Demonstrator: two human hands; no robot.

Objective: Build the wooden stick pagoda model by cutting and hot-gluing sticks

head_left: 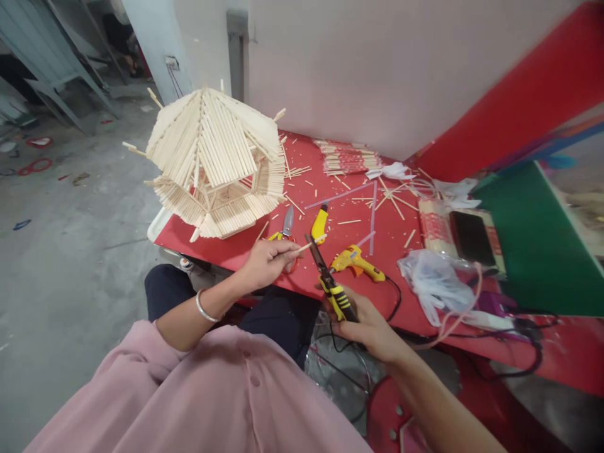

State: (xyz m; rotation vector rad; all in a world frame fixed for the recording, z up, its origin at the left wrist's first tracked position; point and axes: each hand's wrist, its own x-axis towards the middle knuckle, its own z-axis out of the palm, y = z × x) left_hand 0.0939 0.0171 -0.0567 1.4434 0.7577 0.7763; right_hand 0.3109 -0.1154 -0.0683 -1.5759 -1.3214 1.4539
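Between the closed fingers of my left hand (267,263) is a thin wooden stick (312,244), pointing right. My right hand (361,322) grips the yellow-and-black handles of a pair of pliers (338,296). The jaws of the pliers are at the stick, a little beyond my left fingertips; I cannot tell whether they bite it. Under and beside my left hand lie scissors (288,221), partly hidden. A yellow-handled cutter (319,224) rests just past the jaws. Right of the pliers sits a yellow glue gun (357,262). A layered model pavilion of wooden sticks (221,145) stands at the left.
Stick bundles (346,157), loose sticks and offcuts litter the red table (325,189). Clear glue sticks (374,217) lie mid-table. At right are a dark phone (472,238), plastic bags (436,283), cables and a green board (538,245). A wall (349,75) rises behind.
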